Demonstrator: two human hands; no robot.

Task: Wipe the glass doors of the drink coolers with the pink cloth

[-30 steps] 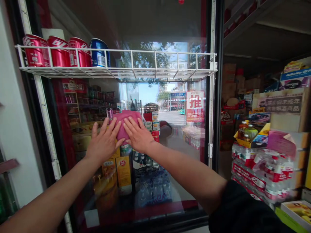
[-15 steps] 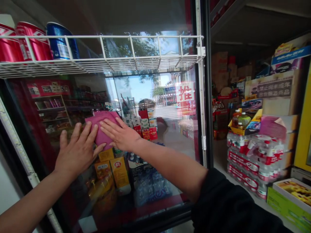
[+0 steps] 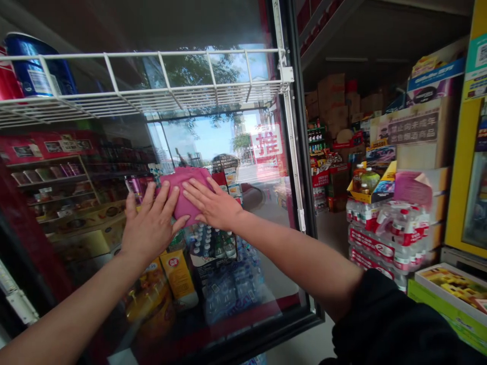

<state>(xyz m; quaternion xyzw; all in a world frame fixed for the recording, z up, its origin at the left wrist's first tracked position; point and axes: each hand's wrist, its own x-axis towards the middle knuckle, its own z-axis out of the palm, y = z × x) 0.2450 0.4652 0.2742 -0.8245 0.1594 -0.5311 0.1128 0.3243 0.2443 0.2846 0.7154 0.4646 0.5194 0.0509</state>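
Observation:
A pink cloth lies flat against the glass door, roughly at mid height. My right hand presses on it with straight fingers held close together and the palm down. Beside it, my left hand is spread out, its fingertips and thumb reaching the cloth's left edge. Neither hand is curled round the cloth. Part of the cloth is hidden beneath my fingers.
Above my hands, a white wire shelf crosses the door and holds a blue can at the left. Packs of bottled water and a green box stand to the right, near a yellow-framed cabinet.
Both hands and the pink cloth have slid rightward across the glass. The view has turned right, so the shelf cans and door frame sit further left.

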